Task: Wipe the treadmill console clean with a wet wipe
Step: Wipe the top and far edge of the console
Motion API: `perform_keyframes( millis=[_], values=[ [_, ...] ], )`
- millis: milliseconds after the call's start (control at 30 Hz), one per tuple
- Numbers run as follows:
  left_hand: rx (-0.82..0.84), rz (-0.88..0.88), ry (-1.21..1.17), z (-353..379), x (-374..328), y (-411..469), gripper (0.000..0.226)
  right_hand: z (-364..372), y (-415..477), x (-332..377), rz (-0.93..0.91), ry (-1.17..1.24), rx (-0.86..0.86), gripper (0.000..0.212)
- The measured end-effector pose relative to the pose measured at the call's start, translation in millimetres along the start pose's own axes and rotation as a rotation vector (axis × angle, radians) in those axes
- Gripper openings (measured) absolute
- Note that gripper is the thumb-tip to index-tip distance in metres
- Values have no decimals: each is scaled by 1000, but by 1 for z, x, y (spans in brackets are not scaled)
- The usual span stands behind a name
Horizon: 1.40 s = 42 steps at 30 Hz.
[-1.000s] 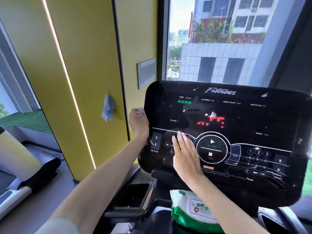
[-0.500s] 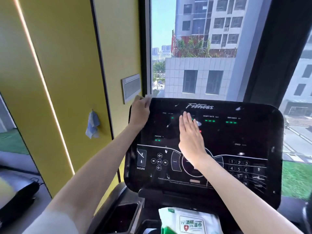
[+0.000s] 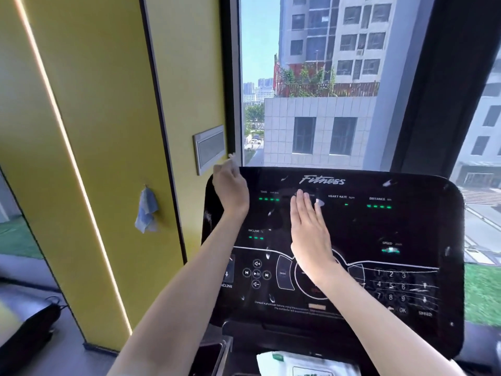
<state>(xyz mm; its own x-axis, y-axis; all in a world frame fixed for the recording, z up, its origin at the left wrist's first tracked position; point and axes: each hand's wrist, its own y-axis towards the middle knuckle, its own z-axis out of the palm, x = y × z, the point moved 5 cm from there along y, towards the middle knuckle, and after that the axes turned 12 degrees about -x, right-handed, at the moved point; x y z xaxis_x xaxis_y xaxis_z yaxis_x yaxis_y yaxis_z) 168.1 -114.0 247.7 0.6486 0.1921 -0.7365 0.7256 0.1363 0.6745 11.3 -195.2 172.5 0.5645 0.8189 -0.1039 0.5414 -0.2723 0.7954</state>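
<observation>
The black treadmill console (image 3: 379, 226) fills the middle and right, with green readouts lit and white smears across its glass. My left hand (image 3: 230, 188) sits at the console's top left corner, curled around a white wet wipe (image 3: 232, 157), of which only a small tip shows above the fingers. My right hand (image 3: 307, 229) lies flat on the upper middle of the panel, fingers together, palm down, with nothing visibly in it. It covers the calories readout and part of the round start control.
A pack of wet wipes (image 3: 298, 365) lies in the tray under the console, beside a dark cup holder (image 3: 208, 359). A yellow wall (image 3: 108, 131) stands at left with a blue cloth (image 3: 146, 210) hanging on it. A window (image 3: 311, 90) is behind.
My right hand has slid up from the start button area to the upper display. My left hand moved from the console's left edge up to its top left corner, still holding the wipe.
</observation>
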Motion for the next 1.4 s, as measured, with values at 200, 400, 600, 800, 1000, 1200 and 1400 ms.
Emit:
perform_keyframes(
  millis=[200, 400, 600, 800, 1000, 1200, 1400],
  values=[
    [204, 380, -65, 24, -35, -23, 23, 0, 0, -4, -61, 0, 55, 83],
    [94, 212, -6, 21, -25, -14, 26, 0, 0, -5, -63, 3, 63, 86],
    [257, 380, -90, 30, -44, -26, 25, 1, 0, -8, -76, 11, 88, 93],
    [194, 188, -147, 36, -52, -38, 17, -7, 2, -14, -207, -117, 109, 77],
    [169, 193, -171, 32, -44, -36, 16, -25, 0, -54, -188, 38, 37, 82],
    [177, 249, -185, 40, -54, -56, 14, -19, 2, -67, -94, 63, 68, 86],
    [-35, 36, -178, 25, -27, -38, 15, -14, -1, -71, -88, 130, 1, 87]
  ],
)
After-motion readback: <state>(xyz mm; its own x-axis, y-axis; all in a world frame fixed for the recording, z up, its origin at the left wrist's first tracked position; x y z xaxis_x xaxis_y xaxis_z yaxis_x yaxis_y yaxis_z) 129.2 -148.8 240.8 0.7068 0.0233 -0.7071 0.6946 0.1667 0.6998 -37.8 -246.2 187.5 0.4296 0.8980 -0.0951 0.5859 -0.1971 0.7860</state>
